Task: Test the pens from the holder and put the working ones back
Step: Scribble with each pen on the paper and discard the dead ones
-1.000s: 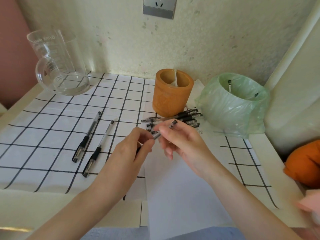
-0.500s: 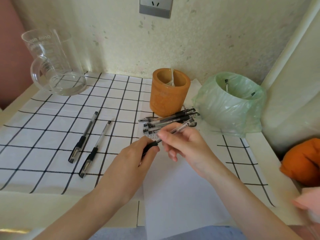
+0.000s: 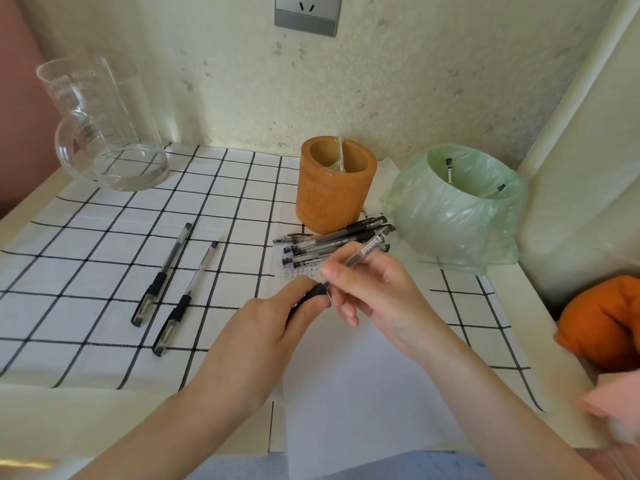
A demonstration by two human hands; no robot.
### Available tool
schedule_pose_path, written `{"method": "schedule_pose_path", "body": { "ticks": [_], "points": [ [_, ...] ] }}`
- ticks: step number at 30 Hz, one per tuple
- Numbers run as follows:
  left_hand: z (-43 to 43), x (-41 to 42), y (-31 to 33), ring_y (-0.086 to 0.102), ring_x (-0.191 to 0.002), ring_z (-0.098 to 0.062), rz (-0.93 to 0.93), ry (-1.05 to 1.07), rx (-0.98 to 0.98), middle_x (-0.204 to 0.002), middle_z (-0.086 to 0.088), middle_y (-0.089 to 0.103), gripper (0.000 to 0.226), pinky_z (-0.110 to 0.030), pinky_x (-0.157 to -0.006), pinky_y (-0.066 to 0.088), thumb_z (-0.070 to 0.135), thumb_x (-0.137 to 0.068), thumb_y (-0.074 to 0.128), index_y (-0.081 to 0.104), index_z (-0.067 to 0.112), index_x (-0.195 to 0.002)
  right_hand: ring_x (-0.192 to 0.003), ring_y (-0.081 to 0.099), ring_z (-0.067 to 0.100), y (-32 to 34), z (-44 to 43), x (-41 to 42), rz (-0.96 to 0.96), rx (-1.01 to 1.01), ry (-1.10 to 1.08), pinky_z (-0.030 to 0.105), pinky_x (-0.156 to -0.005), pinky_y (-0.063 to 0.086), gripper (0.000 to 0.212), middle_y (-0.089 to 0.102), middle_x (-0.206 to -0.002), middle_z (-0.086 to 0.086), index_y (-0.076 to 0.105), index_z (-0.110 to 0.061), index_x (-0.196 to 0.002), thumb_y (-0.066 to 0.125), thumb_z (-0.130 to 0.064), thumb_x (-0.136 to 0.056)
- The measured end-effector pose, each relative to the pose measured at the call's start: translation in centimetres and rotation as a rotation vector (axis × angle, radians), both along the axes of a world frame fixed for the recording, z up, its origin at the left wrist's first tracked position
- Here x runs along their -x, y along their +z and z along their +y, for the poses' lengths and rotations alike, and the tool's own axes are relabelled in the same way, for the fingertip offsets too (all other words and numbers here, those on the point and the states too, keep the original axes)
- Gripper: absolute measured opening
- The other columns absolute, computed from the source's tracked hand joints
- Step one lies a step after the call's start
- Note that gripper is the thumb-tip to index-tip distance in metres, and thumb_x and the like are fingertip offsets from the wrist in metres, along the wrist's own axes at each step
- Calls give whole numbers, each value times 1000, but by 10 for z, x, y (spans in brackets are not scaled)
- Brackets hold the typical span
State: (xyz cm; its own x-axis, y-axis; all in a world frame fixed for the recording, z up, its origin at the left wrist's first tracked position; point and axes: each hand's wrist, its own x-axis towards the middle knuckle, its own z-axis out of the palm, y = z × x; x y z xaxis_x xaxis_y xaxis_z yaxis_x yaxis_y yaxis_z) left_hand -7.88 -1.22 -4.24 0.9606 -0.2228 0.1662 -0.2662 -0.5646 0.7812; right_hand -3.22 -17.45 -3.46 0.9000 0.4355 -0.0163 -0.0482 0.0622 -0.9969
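2 bare forearms reaching in from below, left hand [image 3: 277,323] curled round the dark end of a pen [image 3: 366,251], right hand [image 3: 377,292] pinching its barrel

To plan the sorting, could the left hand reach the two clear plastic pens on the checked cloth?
Probably yes: nothing lies between the left hand and the two clear plastic pens, though it grips another clear pen.

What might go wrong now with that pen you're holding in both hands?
The left hand grips the black end of the pen while the right hand pinches its barrel; a sudden slip might jab a finger or smear ink. The pile of pens lies loose just behind the hands, so a jerk could scatter it.
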Motion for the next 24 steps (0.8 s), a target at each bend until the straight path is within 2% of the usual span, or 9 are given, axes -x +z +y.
{"method": "schedule_pose_path", "body": {
  "ticks": [3,5,6,8,11,14,17,20,24],
  "points": [
    [1,-1,-6,42,-46,-12,-4,0,-35,-46,6,44,36,-20,-46,33,64,-76,33,50,37,-92,-39,36,11,-3,1,0,31,71,46,21,-41,32,19,45,-45,-5,53,-14,-73,71,-10,-80],
    [4,-3,-8,43,-48,-10,37,16,-65,-46,7,43,42,-19,-49,35,68,-71,34,47,37,-96,-35,32,8,-1,-3,-5,75,17,-27,19,-38,27,22,40,-42,-8,49,-13,-74,70,-5,-78],
    [6,-3,-9,43,-48,-9,56,22,-90,-46,7,42,44,-18,-50,36,69,-71,34,46,37,-99,-34,32,8,1,-8,-9,97,-51,-103,18,-37,26,17,38,-41,-9,50,-13,-77,66,-6,-77],
    [10,-4,-12,43,-50,-9,54,25,-189,-49,6,39,43,-18,-51,38,67,-75,33,44,39,-106,-35,38,12,8,-22,-18,105,-150,-266,19,-37,29,11,37,-41,-6,58,-12,-88,57,-11,-77],
    [13,-6,-15,41,-49,-9,-7,4,-414,-55,6,38,43,-17,-53,38,59,-84,37,34,46,-125,-51,59,22,9,-42,-28,22,-15,-415,25,-43,35,23,57,-53,7,66,-10,-99,45,-14,-93],
    [13,-7,-17,39,-52,-4,20,-39,-526,-62,10,38,53,-15,-50,31,60,-86,39,24,50,-136,-54,62,19,-2,-49,-36,-17,119,-545,22,-38,32,28,63,-58,8,68,-3,-86,54,-26,-93],
    [12,-6,-19,42,-62,-2,78,-78,-555,-69,14,40,63,-14,-54,32,67,-82,41,19,52,-138,-39,46,13,-18,-49,-45,-74,220,-669,18,-37,31,37,52,-48,7,63,4,-73,68,-30,-85],
    [12,-4,-21,43,-76,-3,123,-96,-562,-77,18,40,67,-17,-66,32,69,-80,42,15,53,-139,-37,35,12,-34,-52,-54,-154,309,-772,19,-40,30,51,43,-44,8,53,14,-65,74,-29,-80],
    [12,-4,-20,43,-80,-4,126,-99,-569,-82,17,41,67,-18,-71,34,67,-81,42,14,51,-140,-46,38,15,-49,-57,-58,-212,347,-881,19,-44,30,45,47,-48,12,51,7,-55,71,-22,-82]
  ]
}}
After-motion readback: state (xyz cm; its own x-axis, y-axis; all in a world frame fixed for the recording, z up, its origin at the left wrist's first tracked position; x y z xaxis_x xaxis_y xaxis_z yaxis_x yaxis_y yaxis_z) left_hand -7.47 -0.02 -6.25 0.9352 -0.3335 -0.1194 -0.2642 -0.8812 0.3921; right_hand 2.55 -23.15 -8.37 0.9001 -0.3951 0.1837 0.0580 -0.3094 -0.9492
